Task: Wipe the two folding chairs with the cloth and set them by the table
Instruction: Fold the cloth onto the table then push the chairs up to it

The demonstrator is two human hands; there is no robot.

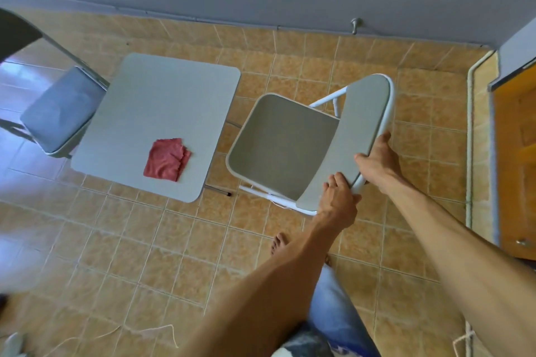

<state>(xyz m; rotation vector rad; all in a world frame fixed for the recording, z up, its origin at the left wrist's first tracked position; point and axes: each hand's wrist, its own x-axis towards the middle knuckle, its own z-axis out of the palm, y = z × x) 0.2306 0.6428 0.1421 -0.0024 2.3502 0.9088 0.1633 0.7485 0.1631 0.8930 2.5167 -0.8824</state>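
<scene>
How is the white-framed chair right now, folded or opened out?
Opened out: the white-framed chair has its seat swung down away from the backrest, which the left hand and right hand grip.

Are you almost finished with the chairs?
Nearly, it seems. The blue-cushioned folding chair already stands at the table, where the red cloth lies folded, out of use. Now the left hand and right hand grip the backrest of the white-framed folding chair beside the table. Left: settling it in place. Whether the chairs were wiped cannot be confirmed.
</scene>
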